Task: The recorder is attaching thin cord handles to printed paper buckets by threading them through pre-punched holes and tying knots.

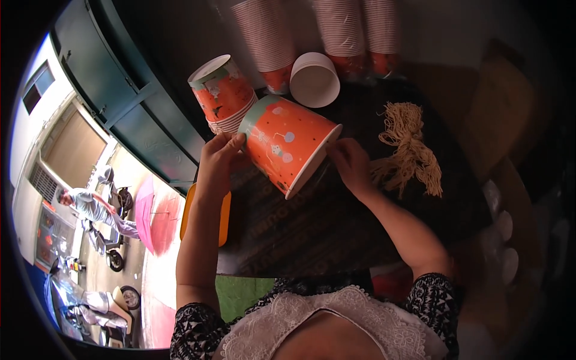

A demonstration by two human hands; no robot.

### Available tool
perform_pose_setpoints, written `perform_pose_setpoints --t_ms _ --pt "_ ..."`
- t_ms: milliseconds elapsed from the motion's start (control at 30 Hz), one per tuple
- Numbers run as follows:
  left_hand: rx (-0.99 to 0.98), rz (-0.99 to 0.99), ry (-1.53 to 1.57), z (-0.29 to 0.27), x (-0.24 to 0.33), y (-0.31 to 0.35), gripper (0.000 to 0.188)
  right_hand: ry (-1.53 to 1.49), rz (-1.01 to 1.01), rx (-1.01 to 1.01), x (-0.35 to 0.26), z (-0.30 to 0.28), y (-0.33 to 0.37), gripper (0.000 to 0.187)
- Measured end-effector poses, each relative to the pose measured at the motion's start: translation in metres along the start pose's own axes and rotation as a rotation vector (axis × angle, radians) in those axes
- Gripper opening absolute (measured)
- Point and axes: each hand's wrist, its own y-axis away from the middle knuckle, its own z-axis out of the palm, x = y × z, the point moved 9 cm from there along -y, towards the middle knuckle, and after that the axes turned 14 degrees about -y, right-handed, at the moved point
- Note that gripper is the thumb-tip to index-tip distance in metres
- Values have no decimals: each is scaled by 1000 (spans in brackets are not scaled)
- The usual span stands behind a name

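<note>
An orange paper tub (pixel 288 144) with a green band and small printed figures is tilted over the table, its white-rimmed mouth facing down to the right. My left hand (pixel 217 157) grips it at the green end, thumb on the outer wall and the other fingers mostly hidden. At the rim on the other side, the bent fingers of my right hand (pixel 353 169) pinch the edge, their tips in shadow. To the right of that hand lies a tied bundle of beige string (pixel 411 150).
Behind my left hand stand upside-down nested tubs (pixel 219 90). Another tub (pixel 315 84) lies with its white inside showing. Tall wrapped tub stacks (pixel 339 30) rise at the back. A yellow tray (pixel 224 219) sits by my left forearm on the dark table (pixel 270 249).
</note>
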Motion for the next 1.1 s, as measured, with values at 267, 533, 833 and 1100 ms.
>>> perform_pose_setpoints --t_ms 267,533,833,1100 --pt "-17 -43 0 6 -7 -5 32 93 -45 60 7 -5 -5 12" --pt "-104 -156 179 1 -25 -17 36 -47 25 -91 5 -1 -7 7" --pt "72 -17 -112 -7 -24 -31 34 -140 -256 -229 -51 21 1 22" --pt "114 44 -162 21 -18 -35 29 -330 -202 -481 -69 45 12 37"
